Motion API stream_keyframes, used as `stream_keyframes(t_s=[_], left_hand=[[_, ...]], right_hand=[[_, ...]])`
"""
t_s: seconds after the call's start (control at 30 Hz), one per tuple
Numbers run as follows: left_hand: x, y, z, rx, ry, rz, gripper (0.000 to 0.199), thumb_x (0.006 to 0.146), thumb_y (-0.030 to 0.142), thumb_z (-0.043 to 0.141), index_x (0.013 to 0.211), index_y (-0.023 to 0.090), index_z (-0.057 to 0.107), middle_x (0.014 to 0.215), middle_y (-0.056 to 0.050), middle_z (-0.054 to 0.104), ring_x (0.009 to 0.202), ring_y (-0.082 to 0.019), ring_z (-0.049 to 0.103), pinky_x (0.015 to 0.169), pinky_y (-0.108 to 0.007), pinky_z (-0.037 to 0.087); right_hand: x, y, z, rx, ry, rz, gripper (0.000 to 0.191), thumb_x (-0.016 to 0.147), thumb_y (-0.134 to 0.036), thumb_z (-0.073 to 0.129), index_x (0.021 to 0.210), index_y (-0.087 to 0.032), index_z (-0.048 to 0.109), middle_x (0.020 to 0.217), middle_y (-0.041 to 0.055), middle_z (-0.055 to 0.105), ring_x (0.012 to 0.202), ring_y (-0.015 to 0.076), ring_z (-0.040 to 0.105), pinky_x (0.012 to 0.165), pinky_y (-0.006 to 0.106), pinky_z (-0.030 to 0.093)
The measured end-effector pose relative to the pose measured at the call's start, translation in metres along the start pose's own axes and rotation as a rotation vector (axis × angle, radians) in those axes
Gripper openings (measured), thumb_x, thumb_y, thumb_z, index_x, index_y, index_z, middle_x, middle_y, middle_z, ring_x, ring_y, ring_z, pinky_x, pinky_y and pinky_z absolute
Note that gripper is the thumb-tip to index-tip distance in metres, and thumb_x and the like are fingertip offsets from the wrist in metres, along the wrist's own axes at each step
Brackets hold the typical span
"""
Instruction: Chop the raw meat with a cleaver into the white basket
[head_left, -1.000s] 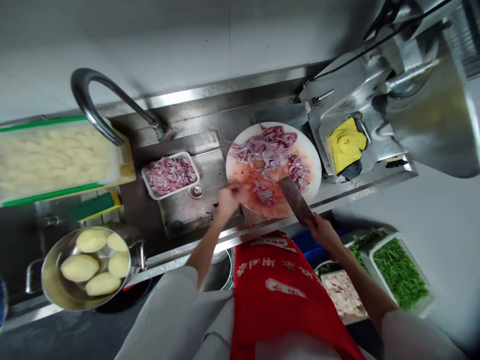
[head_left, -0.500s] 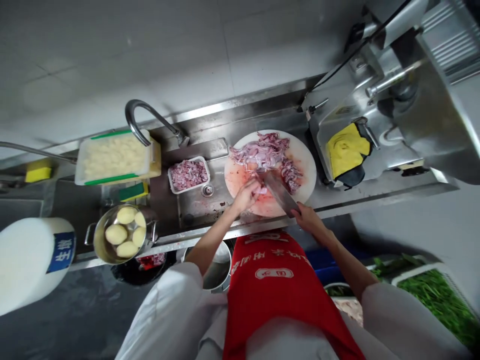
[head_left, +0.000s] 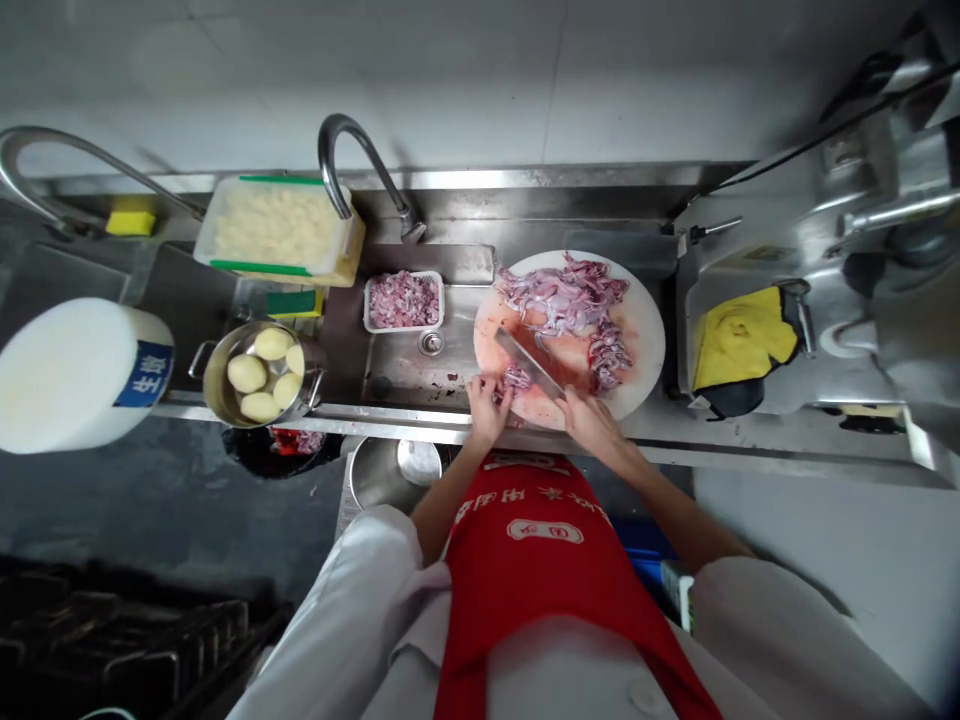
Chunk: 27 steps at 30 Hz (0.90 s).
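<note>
My right hand [head_left: 590,424] is closed round the handle of a broad-bladed kitchen knife [head_left: 529,364], whose blade points up and left over the round white cutting board [head_left: 643,372]. Just left of the blade, my left hand [head_left: 489,408] has its fingers curled on a piece of raw meat [head_left: 516,378] near the board's front left edge. A pile of pinkish, skinned raw meat [head_left: 562,298] covers the back of the board. Another smaller heap of meat [head_left: 609,356] lies to the right. Red juice stains the board's surface.
Left of the board, a white basket [head_left: 367,306] of chopped meat sits in the sink under a faucet [head_left: 375,165]. Farther left are a pot [head_left: 217,395] of peeled potatoes and a lidded plastic box [head_left: 270,232]. A yellow cloth [head_left: 742,335] lies at right.
The view has shifted, with the counter now higher and the board farther right. My left hand and the knife have moved to the board's front left, where the left fingers are now more curled.
</note>
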<state>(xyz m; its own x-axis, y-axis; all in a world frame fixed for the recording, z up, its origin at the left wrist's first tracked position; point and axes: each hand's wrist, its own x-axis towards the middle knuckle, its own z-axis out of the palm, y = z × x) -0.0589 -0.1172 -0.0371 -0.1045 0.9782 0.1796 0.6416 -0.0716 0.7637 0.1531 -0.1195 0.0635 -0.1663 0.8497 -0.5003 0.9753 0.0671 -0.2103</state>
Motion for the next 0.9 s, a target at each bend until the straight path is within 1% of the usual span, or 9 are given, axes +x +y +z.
stream_keyframes(t_s=[0.07, 0.17, 0.27, 0.33, 0.4, 0.47, 0.63, 0.73, 0.9], left_hand=[[-0.006, 0.008, 0.012, -0.057, 0.106, -0.093, 0.004, 0.089, 0.021, 0.06, 0.086, 0.019, 0.058, 0.101, -0.008, 0.05, 0.097, -0.023, 0.052, 0.092, -0.04, 0.047], [-0.009, 0.012, 0.018, -0.18, 0.158, -0.146, 0.005, 0.088, 0.016, 0.056, 0.085, 0.02, 0.055, 0.1, -0.008, 0.048, 0.094, -0.02, 0.054, 0.088, -0.036, 0.05], [-0.01, 0.008, 0.015, -0.238, 0.188, -0.155, 0.003, 0.088, 0.017, 0.058, 0.089, 0.02, 0.057, 0.101, -0.008, 0.049, 0.092, -0.019, 0.055, 0.084, -0.034, 0.052], [-0.013, 0.004, 0.013, -0.27, 0.216, -0.197, 0.016, 0.087, 0.021, 0.063, 0.102, 0.02, 0.059, 0.108, -0.009, 0.05, 0.092, -0.019, 0.056, 0.081, -0.032, 0.053], [-0.017, 0.0, 0.014, -0.307, 0.253, -0.272, 0.033, 0.084, 0.027, 0.068, 0.115, 0.021, 0.057, 0.113, -0.009, 0.05, 0.09, -0.017, 0.057, 0.077, -0.03, 0.054], [-0.022, -0.002, 0.017, -0.332, 0.291, -0.351, 0.038, 0.082, 0.03, 0.072, 0.115, 0.021, 0.056, 0.112, -0.008, 0.052, 0.085, -0.015, 0.058, 0.073, -0.028, 0.053], [-0.03, -0.005, 0.023, -0.321, 0.349, -0.418, 0.009, 0.085, 0.027, 0.064, 0.087, 0.019, 0.06, 0.091, -0.004, 0.058, 0.081, -0.015, 0.059, 0.071, -0.026, 0.05], [-0.031, -0.003, 0.022, -0.288, 0.348, -0.425, 0.009, 0.085, 0.027, 0.064, 0.082, 0.019, 0.063, 0.086, -0.004, 0.062, 0.08, -0.017, 0.058, 0.072, -0.028, 0.048], [-0.037, 0.002, 0.025, -0.227, 0.384, -0.451, 0.009, 0.085, 0.028, 0.065, 0.081, 0.019, 0.066, 0.081, -0.003, 0.066, 0.078, -0.017, 0.056, 0.076, -0.031, 0.046]], right_hand=[[0.021, -0.003, -0.004, -0.047, -0.031, -0.051, 0.039, 0.107, -0.036, 0.03, 0.13, -0.013, 0.053, 0.098, 0.018, 0.074, 0.089, 0.0274, 0.071, 0.074, 0.031, 0.042], [0.043, 0.014, -0.008, -0.104, -0.014, -0.008, 0.04, 0.107, -0.035, 0.03, 0.13, -0.012, 0.053, 0.097, 0.0182, 0.074, 0.089, 0.0279, 0.071, 0.073, 0.031, 0.041], [0.047, 0.038, -0.016, -0.132, 0.025, 0.028, 0.036, 0.105, -0.033, 0.034, 0.126, -0.011, 0.055, 0.101, 0.0184, 0.074, 0.094, 0.0279, 0.07, 0.072, 0.03, 0.041], [0.044, 0.043, -0.022, -0.142, 0.035, 0.033, 0.035, 0.105, -0.032, 0.036, 0.124, -0.012, 0.056, 0.102, 0.0181, 0.074, 0.094, 0.0277, 0.07, 0.071, 0.03, 0.041], [0.04, 0.036, -0.029, -0.158, 0.055, 0.03, 0.037, 0.105, -0.033, 0.034, 0.125, -0.011, 0.055, 0.099, 0.018, 0.074, 0.091, 0.0281, 0.07, 0.07, 0.03, 0.041], [0.039, 0.02, -0.034, -0.17, 0.08, -0.006, 0.041, 0.106, -0.036, 0.031, 0.128, -0.01, 0.053, 0.096, 0.0183, 0.074, 0.088, 0.0286, 0.07, 0.07, 0.031, 0.041], [0.057, -0.012, -0.03, -0.192, 0.007, -0.205, 0.045, 0.107, -0.038, 0.026, 0.135, -0.011, 0.05, 0.099, 0.0184, 0.074, 0.092, 0.027, 0.07, 0.075, 0.03, 0.043], [0.069, -0.011, -0.025, -0.233, -0.05, -0.245, 0.046, 0.107, -0.037, 0.025, 0.137, -0.01, 0.048, 0.102, 0.0199, 0.073, 0.094, 0.0277, 0.07, 0.077, 0.031, 0.044], [0.07, -0.007, -0.029, -0.269, -0.022, -0.247, 0.045, 0.108, -0.037, 0.024, 0.133, -0.011, 0.051, 0.098, 0.0193, 0.073, 0.09, 0.028, 0.071, 0.075, 0.032, 0.044]])
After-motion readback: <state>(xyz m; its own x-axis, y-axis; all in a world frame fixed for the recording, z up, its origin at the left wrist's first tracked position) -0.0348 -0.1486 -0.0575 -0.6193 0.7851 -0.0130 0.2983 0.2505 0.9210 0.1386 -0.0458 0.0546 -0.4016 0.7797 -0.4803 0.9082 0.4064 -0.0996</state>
